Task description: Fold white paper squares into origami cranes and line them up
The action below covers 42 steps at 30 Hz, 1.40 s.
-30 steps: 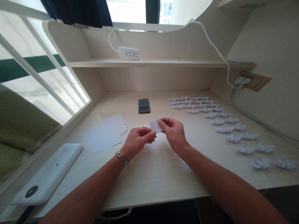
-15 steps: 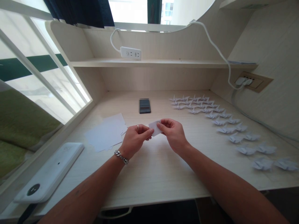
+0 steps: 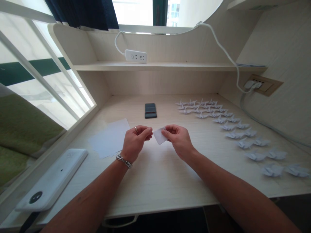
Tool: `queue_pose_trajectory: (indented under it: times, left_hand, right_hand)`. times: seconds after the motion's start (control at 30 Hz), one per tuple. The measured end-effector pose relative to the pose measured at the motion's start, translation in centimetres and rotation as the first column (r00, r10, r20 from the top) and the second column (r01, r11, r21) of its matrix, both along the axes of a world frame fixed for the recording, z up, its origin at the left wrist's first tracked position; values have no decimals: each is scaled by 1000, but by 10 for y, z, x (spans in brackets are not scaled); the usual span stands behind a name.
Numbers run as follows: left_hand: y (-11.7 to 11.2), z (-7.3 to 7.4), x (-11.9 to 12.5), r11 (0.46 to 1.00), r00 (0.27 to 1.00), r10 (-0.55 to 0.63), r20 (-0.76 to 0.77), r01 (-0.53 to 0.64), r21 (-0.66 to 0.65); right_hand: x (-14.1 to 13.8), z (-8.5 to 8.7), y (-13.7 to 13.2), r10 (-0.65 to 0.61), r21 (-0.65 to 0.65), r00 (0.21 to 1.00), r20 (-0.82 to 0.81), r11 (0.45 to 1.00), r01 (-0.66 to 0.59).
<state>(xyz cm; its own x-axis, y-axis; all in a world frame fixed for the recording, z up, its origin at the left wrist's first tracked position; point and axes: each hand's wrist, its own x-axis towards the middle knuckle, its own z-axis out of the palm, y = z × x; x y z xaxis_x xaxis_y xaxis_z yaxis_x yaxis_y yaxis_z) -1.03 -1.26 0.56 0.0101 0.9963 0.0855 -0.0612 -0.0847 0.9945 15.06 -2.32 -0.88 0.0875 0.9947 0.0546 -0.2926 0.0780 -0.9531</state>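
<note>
A small folded piece of white paper (image 3: 159,136) is held above the desk, tilted, with a corner pointing down. My right hand (image 3: 178,137) pinches its right side between thumb and curled fingers. My left hand (image 3: 136,139), with a ring and a chain bracelet, is closed in a pinch. Its fingertips are right at the paper's left corner; whether they grip that corner is hidden. Loose white paper sheets (image 3: 109,137) lie spread beside my left hand. Rows of several white folded paper cranes (image 3: 234,134) stand to the right of my right hand.
A dark phone (image 3: 150,110) lies on the desk (image 3: 167,181) beyond my hands. A white power bank (image 3: 52,181) rests at the left edge. A power strip (image 3: 136,56) sits on the shelf (image 3: 170,67). Plugs and a cable reach the wall socket (image 3: 266,84) at right.
My left hand has moved left, its thumb sliding off the paper's face to the corner. More of the paper shows now. My right hand keeps its pinch.
</note>
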Motion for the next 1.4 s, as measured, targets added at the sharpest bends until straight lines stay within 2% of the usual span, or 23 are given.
queue_pose_trajectory:
  times: [0.1, 0.23, 0.3, 0.43, 0.53, 0.83, 1.07, 1.27, 1.4]
  left_hand:
    - [0, 2, -1, 999, 999, 9, 48, -7, -42]
    - [-5, 3, 3, 981, 980, -182, -79, 176, -80]
    - [-6, 2, 5, 977, 970, -207, -126, 199, -74]
    - [-6, 1, 6, 993, 990, -114, -80, 111, -34]
    - [-5, 0, 4, 996, 995, -90, -41, 89, -25]
    - [-5, 2, 4, 988, 989, -144, -41, 141, -57]
    - [-8, 4, 6, 992, 992, -114, -49, 112, -56]
    - [-5, 0, 5, 998, 997, -60, -44, 59, -34]
    - [-5, -1, 6, 998, 997, -63, -43, 62, -31]
  right_hand:
    - [0, -2, 1, -28, 22, 999, 34, 999, 27]
    - [0, -2, 0, -32, 85, 995, 93, 996, 24]
    - [1, -2, 0, -22, 94, 995, 95, 995, 13]
    - [0, 0, -2, 76, 60, 993, 92, 995, -82]
    - [0, 1, -4, 117, 30, 987, 109, 992, -121]
    - [1, 2, -2, 56, 1, 996, 71, 998, -56]
    - [0, 3, -2, -15, -13, 998, 53, 1000, 16]
    - [-3, -3, -2, 193, -44, 980, 55, 981, -191]
    - [-6, -3, -3, 156, -17, 982, 107, 988, -155]
